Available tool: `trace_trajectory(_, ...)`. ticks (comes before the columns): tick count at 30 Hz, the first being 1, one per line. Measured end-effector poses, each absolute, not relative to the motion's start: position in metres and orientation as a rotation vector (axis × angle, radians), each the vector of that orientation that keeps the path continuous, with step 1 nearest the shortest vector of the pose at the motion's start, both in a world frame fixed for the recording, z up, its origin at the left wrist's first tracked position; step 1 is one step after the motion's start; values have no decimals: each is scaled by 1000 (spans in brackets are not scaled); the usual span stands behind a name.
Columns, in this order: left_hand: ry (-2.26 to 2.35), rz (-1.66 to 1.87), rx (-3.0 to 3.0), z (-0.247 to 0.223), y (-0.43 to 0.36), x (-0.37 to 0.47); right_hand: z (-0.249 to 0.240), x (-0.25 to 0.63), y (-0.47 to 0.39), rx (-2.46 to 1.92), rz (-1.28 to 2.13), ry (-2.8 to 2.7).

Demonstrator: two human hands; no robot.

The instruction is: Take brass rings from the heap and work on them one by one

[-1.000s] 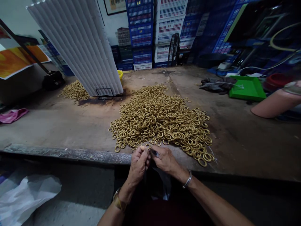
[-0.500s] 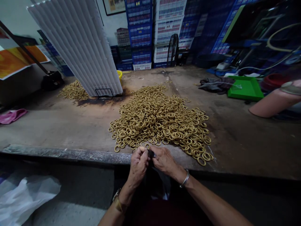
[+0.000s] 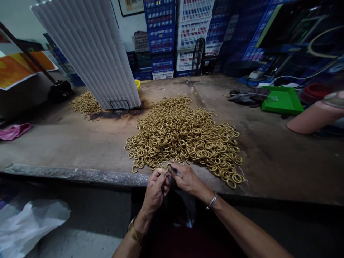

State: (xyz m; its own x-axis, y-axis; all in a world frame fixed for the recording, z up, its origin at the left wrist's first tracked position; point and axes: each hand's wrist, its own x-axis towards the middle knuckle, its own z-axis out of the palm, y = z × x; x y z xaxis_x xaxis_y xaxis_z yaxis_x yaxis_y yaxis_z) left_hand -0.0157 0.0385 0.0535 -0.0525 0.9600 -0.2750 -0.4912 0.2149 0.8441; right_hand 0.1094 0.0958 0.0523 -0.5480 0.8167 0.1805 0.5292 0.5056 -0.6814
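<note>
A large heap of brass-coloured rings (image 3: 185,134) lies on the table just beyond my hands. My left hand (image 3: 156,188) is closed at the table's front edge, pinching a brass-coloured ring (image 3: 168,169) between thumb and fingertips. Close beside it, my right hand (image 3: 188,181) is wrapped round a small dark tool (image 3: 175,171), whose tip points toward that ring. Most of the tool is hidden by the fingers, so its kind cannot be made out. Both hands sit against the near side of the heap.
A tall white corrugated panel (image 3: 91,53) leans at the back left, beside a smaller ring pile (image 3: 85,103). To the right are a green tray (image 3: 282,100) and a pink cylinder (image 3: 317,114). A pink cloth (image 3: 14,132) lies far left. Stacked crates (image 3: 161,39) stand behind the table.
My hands have moved slightly apart, the left one down and to the left. The ring in my left fingertips and the dark tool's tip now show more clearly.
</note>
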Motion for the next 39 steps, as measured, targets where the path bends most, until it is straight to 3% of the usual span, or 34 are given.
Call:
trace_trajectory(7, 1017, 1265, 646, 52, 34, -18, 58, 110, 91, -1108, 859, -2409)
trace_trajectory(20, 802, 1355, 388, 65, 28, -31, 40, 100, 99, -1533, 422, -2377)
trace_trajectory(30, 704, 1332, 178, 56, 28, -38, 43, 96, 100, -1578, 357, -2438)
trace_trajectory(39, 978, 1392, 480, 52, 33, -25, 47, 100, 103, -1343, 926, -1922)
